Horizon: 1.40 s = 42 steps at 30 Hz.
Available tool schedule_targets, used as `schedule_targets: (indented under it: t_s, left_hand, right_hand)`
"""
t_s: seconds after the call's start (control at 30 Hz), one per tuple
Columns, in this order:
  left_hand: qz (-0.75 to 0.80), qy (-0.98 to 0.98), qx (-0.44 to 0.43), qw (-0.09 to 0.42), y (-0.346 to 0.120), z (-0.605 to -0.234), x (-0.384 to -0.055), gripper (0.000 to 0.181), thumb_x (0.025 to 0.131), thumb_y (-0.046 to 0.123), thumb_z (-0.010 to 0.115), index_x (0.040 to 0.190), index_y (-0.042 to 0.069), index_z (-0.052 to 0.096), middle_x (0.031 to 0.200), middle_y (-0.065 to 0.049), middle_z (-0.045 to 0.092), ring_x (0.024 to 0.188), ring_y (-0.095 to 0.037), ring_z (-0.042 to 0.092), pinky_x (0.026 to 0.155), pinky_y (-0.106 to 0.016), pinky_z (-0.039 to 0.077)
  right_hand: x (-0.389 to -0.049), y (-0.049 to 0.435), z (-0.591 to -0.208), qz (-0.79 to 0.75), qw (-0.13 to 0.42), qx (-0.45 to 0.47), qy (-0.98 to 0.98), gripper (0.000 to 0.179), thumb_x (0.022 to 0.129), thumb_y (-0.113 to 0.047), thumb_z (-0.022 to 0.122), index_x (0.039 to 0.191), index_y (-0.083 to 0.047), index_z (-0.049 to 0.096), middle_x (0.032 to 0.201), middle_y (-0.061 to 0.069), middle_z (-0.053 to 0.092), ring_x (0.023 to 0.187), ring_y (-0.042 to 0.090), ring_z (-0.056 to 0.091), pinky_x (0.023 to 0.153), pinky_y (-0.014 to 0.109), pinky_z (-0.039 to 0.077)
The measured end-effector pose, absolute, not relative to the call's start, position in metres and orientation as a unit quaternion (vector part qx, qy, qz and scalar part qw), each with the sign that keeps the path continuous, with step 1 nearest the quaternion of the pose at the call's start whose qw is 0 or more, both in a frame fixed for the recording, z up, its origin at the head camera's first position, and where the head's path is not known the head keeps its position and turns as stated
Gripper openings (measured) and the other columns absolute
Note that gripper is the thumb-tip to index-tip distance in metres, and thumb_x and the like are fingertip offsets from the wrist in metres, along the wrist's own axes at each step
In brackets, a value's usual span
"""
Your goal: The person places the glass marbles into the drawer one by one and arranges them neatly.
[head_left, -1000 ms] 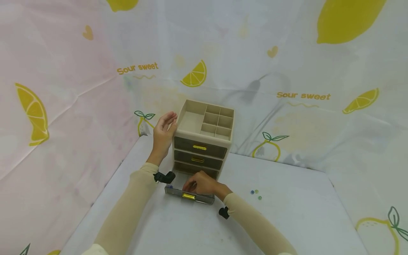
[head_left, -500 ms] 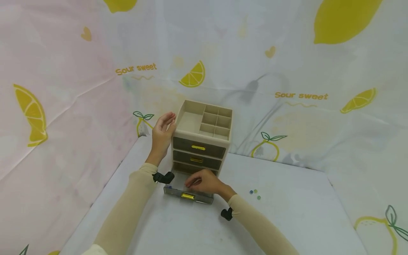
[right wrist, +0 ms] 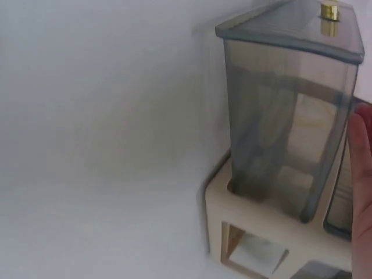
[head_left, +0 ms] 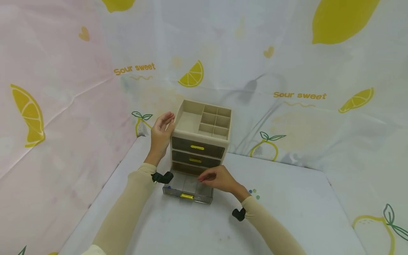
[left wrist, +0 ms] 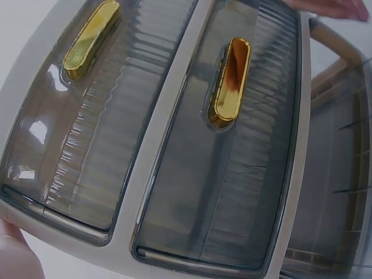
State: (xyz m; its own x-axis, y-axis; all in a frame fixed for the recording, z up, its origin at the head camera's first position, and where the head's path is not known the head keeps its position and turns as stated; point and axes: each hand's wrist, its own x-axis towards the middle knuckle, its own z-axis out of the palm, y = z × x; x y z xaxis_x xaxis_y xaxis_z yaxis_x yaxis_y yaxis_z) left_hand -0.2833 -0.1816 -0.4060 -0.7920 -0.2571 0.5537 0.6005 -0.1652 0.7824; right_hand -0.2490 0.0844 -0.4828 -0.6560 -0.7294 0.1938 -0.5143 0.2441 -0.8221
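A beige desktop drawer organizer (head_left: 200, 142) stands on the table with its bottom drawer (head_left: 178, 181) pulled out. The drawer is see-through grey with a gold handle, and a small blue marble (head_left: 169, 187) lies at its front left. My left hand (head_left: 160, 136) rests against the organizer's left side, fingers loosely bent. Over the drawer's right part hovers my right hand (head_left: 220, 179), its fingers reaching left, with nothing visible between them. In the left wrist view, the two upper drawers (left wrist: 226, 139) are closed. The right wrist view shows the pulled-out drawer from its side.
Several small marbles (head_left: 258, 197) in blue, yellowish and green lie on the white table (head_left: 287, 219) just past my right wrist. Open compartments (head_left: 189, 118) form the organizer's top. A lemon-print cloth (head_left: 223, 46) hangs behind and along the left.
My right hand has lifted from the inside of the bottom drawer and moved to the right, uncovering more of the drawer floor. The left hand stays against the organizer.
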Motion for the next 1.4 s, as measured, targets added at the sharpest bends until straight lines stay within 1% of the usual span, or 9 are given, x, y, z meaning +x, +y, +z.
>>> schedule_targets:
  t_s: [0.2,0.43,0.57,0.73,0.87,0.97,1.03,1.2,1.4]
  left_hand:
    - [-0.748,-0.576,-0.151,0.293,-0.181,-0.406,-0.283,0.046,0.096,-0.002,0.057,0.138,-0.012,0.043,0.137,-0.031,0.045,0.132,-0.028,0.046,0.111,-0.028,0.039]
    - [-0.748,-0.575,-0.154,0.294,-0.181,-0.406,-0.284,0.046,0.096,-0.002,0.057,0.137,-0.013,0.042,0.137,-0.032,0.044,0.131,-0.029,0.046,0.111,-0.029,0.039]
    - [-0.752,-0.57,-0.153,0.295,-0.179,-0.406,-0.284,0.045,0.095,-0.003,0.057,0.137,-0.012,0.043,0.137,-0.032,0.044,0.131,-0.032,0.045,0.11,-0.029,0.04]
    - [-0.752,-0.574,-0.146,0.291,-0.179,-0.407,-0.285,0.046,0.095,-0.001,0.058,0.137,-0.009,0.044,0.136,-0.025,0.048,0.13,-0.03,0.047,0.108,-0.028,0.042]
    - [-0.75,-0.577,-0.138,0.292,-0.181,-0.406,-0.284,0.045,0.095,0.0,0.058,0.137,-0.006,0.045,0.134,-0.02,0.05,0.128,-0.026,0.049,0.106,-0.026,0.044]
    - [-0.752,-0.576,-0.136,0.292,-0.182,-0.406,-0.282,0.044,0.095,0.0,0.058,0.137,-0.005,0.046,0.134,-0.021,0.05,0.129,-0.027,0.048,0.105,-0.024,0.044]
    - [-0.751,-0.577,-0.138,0.291,-0.183,-0.405,-0.282,0.045,0.095,0.0,0.058,0.138,-0.006,0.044,0.135,-0.023,0.048,0.129,-0.028,0.048,0.105,-0.024,0.044]
    - [-0.75,-0.576,-0.147,0.29,-0.183,-0.405,-0.283,0.047,0.095,-0.001,0.057,0.139,-0.009,0.041,0.136,-0.028,0.045,0.13,-0.029,0.047,0.106,-0.025,0.044]
    - [-0.752,-0.571,-0.151,0.292,-0.182,-0.406,-0.284,0.047,0.094,-0.004,0.057,0.138,-0.01,0.042,0.134,-0.026,0.047,0.129,-0.032,0.047,0.106,-0.026,0.044]
  right_hand:
    - [-0.25,0.107,-0.481,-0.511,0.102,-0.37,0.769,0.015,0.086,0.004,0.071,0.099,0.0,0.075,0.096,0.01,0.073,0.089,0.023,0.071,0.077,0.03,0.061]
    - [-0.251,0.135,-0.475,-0.513,0.075,-0.323,0.792,0.014,0.084,0.003,0.073,0.097,-0.001,0.075,0.094,0.01,0.073,0.088,0.027,0.071,0.075,0.029,0.061]
    - [-0.249,0.155,-0.474,-0.522,0.065,-0.297,0.797,0.014,0.084,0.004,0.073,0.098,0.001,0.074,0.096,0.014,0.073,0.092,0.034,0.07,0.077,0.029,0.061]
    - [-0.239,0.175,-0.462,-0.525,0.046,-0.278,0.803,0.014,0.084,0.007,0.07,0.099,0.009,0.072,0.097,0.021,0.071,0.092,0.039,0.069,0.078,0.029,0.061]
    - [-0.234,0.186,-0.453,-0.511,0.031,-0.267,0.817,0.014,0.085,0.006,0.071,0.098,0.008,0.072,0.099,0.021,0.071,0.091,0.036,0.069,0.078,0.028,0.061]
    - [-0.235,0.194,-0.452,-0.505,0.031,-0.25,0.825,0.014,0.085,0.005,0.071,0.099,0.008,0.072,0.099,0.021,0.071,0.092,0.036,0.069,0.078,0.026,0.06]
    - [-0.238,0.199,-0.455,-0.507,0.03,-0.24,0.828,0.015,0.084,0.006,0.071,0.099,0.008,0.072,0.099,0.022,0.071,0.092,0.037,0.069,0.078,0.025,0.06]
    - [-0.249,0.216,-0.477,-0.499,0.014,-0.221,0.838,0.016,0.083,0.006,0.072,0.099,0.01,0.071,0.098,0.023,0.07,0.091,0.037,0.069,0.075,0.025,0.061]
    - [-0.257,0.237,-0.502,-0.47,-0.002,-0.198,0.86,0.015,0.082,0.004,0.074,0.097,0.003,0.073,0.095,0.015,0.073,0.088,0.026,0.071,0.074,0.023,0.06]
